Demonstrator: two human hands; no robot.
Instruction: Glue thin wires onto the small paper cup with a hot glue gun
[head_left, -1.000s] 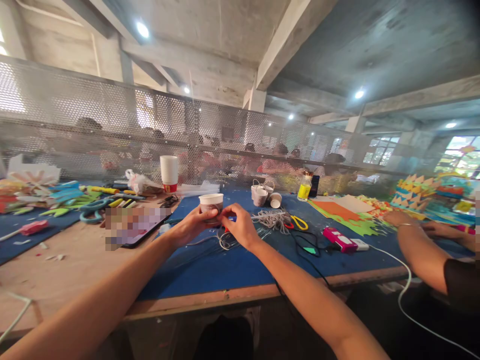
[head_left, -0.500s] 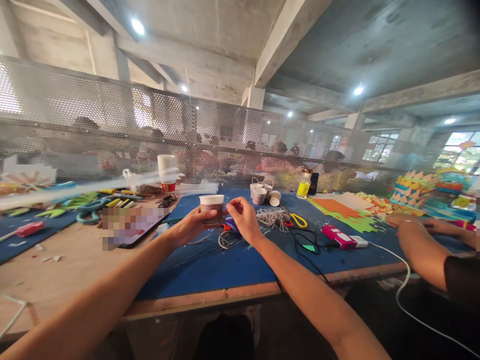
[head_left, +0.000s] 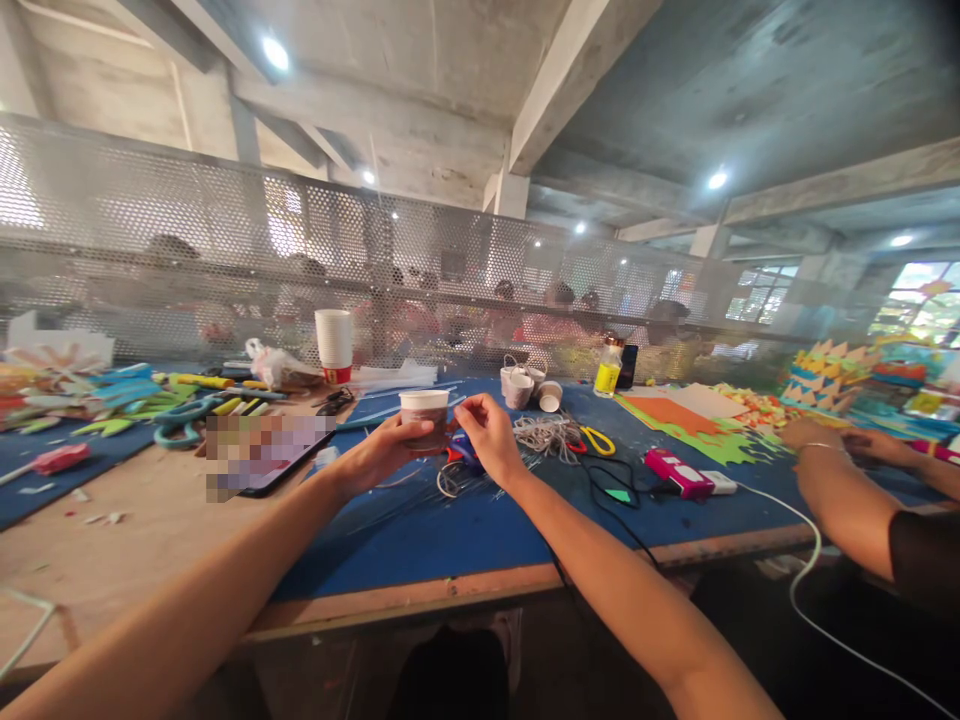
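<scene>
My left hand (head_left: 394, 448) is wrapped round a paper cup (head_left: 424, 402), held upright above the blue mat. The cup has a white rim and a grey-brown wrapped side. Just right of it, my right hand (head_left: 484, 432) is pinched, with fingertips close to the cup's side; what they hold is too small to make out. Beneath the hands lie a blue-and-red object (head_left: 466, 455), partly covered, and a loop of pale cord (head_left: 448, 482). A heap of grey cord (head_left: 547, 436) and yellow-handled scissors (head_left: 598, 441) rest to the right.
Wrapped cups (head_left: 519, 386) stand farther back, one on its side. At left are a phone (head_left: 289, 462), stacked paper cups (head_left: 334, 340) and craft pieces. A yellow-labelled bottle (head_left: 607, 372), pink device (head_left: 679, 474) and coloured sheets (head_left: 675, 420) lie right, near a co-worker's arm (head_left: 844, 490).
A blurred pale streak across the left of the table is gone, and the craft pieces there show plainly. My hands and the cup have barely moved. The co-worker's hand has shifted slightly.
</scene>
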